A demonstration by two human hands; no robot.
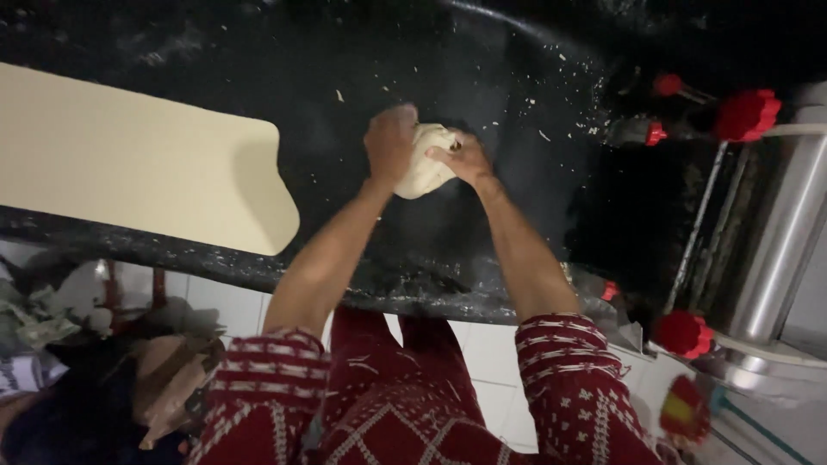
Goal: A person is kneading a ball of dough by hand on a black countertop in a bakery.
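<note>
Both hands press a pale dough lump (pixel 424 161) at frame centre on the dark worktop (pixel 482 77): left hand (pixel 390 142) and right hand (pixel 463 158) each with grip closed around it; a cream board (pixel 129 159) lies left.

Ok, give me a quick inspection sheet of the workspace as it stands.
Surface: black counter, dusted with pale crumbs and flour specks.
Job's things: lump of pale dough on the counter.
Clutter: cream board lying flat to the left; red-knobbed metal roller machine at the right.
Hands: left hand and right hand both pressed on the dough, one each side.
Cables: nothing seen.
Surroundings: white tiled floor below the counter edge; bags and paper heaped lower left, dim.
</note>
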